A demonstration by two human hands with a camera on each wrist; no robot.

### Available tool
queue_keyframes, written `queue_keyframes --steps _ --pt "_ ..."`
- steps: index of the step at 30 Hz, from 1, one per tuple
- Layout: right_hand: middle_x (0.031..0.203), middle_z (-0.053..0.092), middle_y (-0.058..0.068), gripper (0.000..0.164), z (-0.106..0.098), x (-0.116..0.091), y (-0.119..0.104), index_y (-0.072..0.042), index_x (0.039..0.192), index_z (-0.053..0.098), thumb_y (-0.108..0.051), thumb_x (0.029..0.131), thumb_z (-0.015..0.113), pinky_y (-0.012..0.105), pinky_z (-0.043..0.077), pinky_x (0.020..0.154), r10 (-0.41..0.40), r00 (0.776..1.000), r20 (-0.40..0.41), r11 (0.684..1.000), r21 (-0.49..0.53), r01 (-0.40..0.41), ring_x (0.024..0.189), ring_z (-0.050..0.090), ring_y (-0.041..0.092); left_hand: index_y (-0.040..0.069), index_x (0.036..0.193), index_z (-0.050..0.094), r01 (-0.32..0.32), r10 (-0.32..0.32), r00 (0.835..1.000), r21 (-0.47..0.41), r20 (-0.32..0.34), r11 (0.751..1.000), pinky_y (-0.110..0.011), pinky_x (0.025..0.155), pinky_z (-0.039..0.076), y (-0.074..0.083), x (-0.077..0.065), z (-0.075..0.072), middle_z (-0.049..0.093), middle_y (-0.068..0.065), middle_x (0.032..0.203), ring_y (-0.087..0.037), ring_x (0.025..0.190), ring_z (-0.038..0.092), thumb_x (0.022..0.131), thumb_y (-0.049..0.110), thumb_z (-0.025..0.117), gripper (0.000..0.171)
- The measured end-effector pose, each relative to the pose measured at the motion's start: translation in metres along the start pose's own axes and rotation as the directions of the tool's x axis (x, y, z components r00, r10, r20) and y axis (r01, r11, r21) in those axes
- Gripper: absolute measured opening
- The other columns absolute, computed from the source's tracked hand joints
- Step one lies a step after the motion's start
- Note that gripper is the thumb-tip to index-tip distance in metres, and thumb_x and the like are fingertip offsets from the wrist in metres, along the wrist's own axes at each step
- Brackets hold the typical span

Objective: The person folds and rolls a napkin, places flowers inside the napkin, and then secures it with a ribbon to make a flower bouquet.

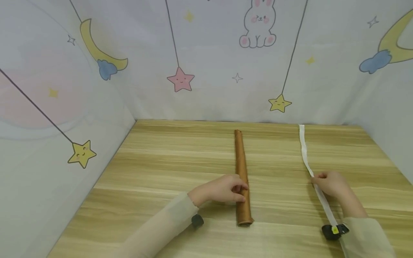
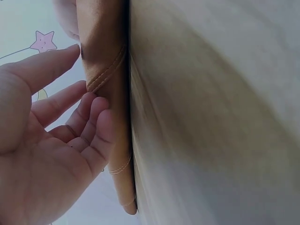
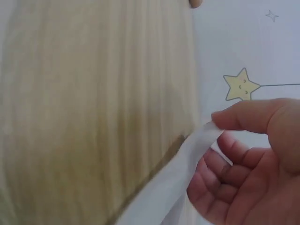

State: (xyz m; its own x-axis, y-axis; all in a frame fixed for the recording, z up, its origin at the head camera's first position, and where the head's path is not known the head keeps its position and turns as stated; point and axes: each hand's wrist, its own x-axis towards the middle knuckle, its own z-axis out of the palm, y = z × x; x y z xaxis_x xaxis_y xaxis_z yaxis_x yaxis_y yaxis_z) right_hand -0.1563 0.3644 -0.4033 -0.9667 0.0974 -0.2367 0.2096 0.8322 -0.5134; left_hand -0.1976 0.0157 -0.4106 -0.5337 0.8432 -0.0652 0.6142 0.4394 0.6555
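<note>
A long brown roll, leather-like with stitched seams [image 1: 242, 161], lies on the wooden table, pointing away from me. My left hand [image 1: 226, 188] rests against its near half, thumb and loosely bent fingers at the roll; the left wrist view shows thumb and index tips apart at the roll's edge [image 2: 105, 61]. To the right, a long white strip [image 1: 304, 148] stretches from the table's far edge toward me. Between thumb and index finger, my right hand [image 1: 330, 184] pinches that strip, which sags from the grip in the right wrist view [image 3: 171, 183].
Black wrist cameras sit at the left wrist [image 1: 197, 221] and the right wrist [image 1: 332, 232]. White cloth walls [image 1: 213, 104] printed with stars, moons and a rabbit enclose the back and sides of the wood-grain table [image 1: 155, 161].
</note>
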Motion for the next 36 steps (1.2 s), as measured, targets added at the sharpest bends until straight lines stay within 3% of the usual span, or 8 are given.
queue_keyframes --steps 4,9,17,20,25,31,36 --pt "0.101 0.059 0.02 0.047 0.001 0.001 -0.003 0.007 0.109 0.053 -0.036 0.091 0.046 0.031 0.042 0.065 -0.069 0.997 -0.02 0.996 0.058 0.07 0.086 0.053 0.025 0.01 0.107 0.063 -0.008 0.008 1.0 -0.006 -0.027 1.0 -0.015 0.062 0.041 0.001 0.003 -0.002 0.052 0.003 0.086 -0.004 0.074 0.045 0.084 0.021 0.063 0.025" --pt "0.094 0.063 0.011 0.041 0.003 0.002 -0.011 0.002 0.109 0.054 -0.035 0.091 0.05 0.028 0.044 0.065 -0.153 0.988 -0.024 0.978 0.139 0.155 0.082 0.055 0.015 0.008 0.107 0.062 -0.019 0.017 0.999 -0.028 -0.05 0.999 -0.014 0.068 0.044 0.003 0.005 -0.003 0.057 0.004 0.097 -0.002 0.08 0.05 0.087 0.022 0.059 0.025" --pt "0.097 0.062 0.006 0.033 0.008 -0.006 -0.035 -0.007 0.103 0.06 -0.036 0.087 0.056 0.025 0.045 0.067 -0.269 0.963 -0.035 0.951 0.152 0.271 0.081 0.053 0.006 0.004 0.115 0.058 -0.078 0.068 0.992 -0.084 -0.111 0.993 -0.014 0.074 0.044 0.008 0.011 -0.003 0.061 -0.005 0.107 -0.001 0.088 0.052 0.089 0.019 0.056 0.031" --pt "0.095 0.062 0.005 0.028 0.011 -0.012 -0.047 -0.008 0.1 0.061 -0.033 0.087 0.058 0.024 0.045 0.065 -0.338 0.941 0.012 0.923 0.199 0.329 0.078 0.052 0.006 0.003 0.115 0.058 -0.113 0.1 0.985 -0.085 -0.141 0.99 -0.014 0.075 0.044 0.011 0.014 -0.004 0.062 -0.005 0.104 -0.002 0.087 0.053 0.089 0.019 0.054 0.03" --pt "0.091 0.062 0.0 0.019 0.016 -0.023 -0.069 -0.012 0.095 0.062 -0.028 0.085 0.061 0.023 0.046 0.063 -0.467 0.881 0.074 0.869 0.224 0.442 0.074 0.052 0.005 0.004 0.115 0.057 -0.153 0.134 0.978 -0.111 -0.16 0.982 -0.014 0.078 0.044 0.017 0.019 -0.006 0.061 -0.006 0.109 -0.004 0.093 0.055 0.091 0.023 0.053 0.031" --pt "0.088 0.062 -0.006 0.012 0.018 -0.036 -0.092 -0.019 0.09 0.063 -0.029 0.084 0.062 0.023 0.047 0.064 -0.571 0.81 0.137 0.817 0.192 0.543 0.075 0.053 0.003 0.007 0.119 0.055 -0.127 0.093 0.986 -0.265 -0.136 0.956 -0.024 0.085 0.045 0.026 0.021 -0.006 0.059 -0.005 0.116 -0.005 0.102 0.053 0.089 0.028 0.056 0.037" --pt "0.085 0.062 -0.007 0.01 0.018 -0.044 -0.103 -0.021 0.089 0.061 -0.03 0.083 0.062 0.023 0.046 0.065 -0.604 0.777 0.177 0.795 0.209 0.57 0.076 0.054 0.003 0.014 0.117 0.058 -0.126 0.095 0.99 -0.344 -0.105 0.931 -0.022 0.082 0.046 0.032 0.022 -0.006 0.06 0.005 0.114 -0.002 0.099 0.054 0.088 0.03 0.056 0.033"
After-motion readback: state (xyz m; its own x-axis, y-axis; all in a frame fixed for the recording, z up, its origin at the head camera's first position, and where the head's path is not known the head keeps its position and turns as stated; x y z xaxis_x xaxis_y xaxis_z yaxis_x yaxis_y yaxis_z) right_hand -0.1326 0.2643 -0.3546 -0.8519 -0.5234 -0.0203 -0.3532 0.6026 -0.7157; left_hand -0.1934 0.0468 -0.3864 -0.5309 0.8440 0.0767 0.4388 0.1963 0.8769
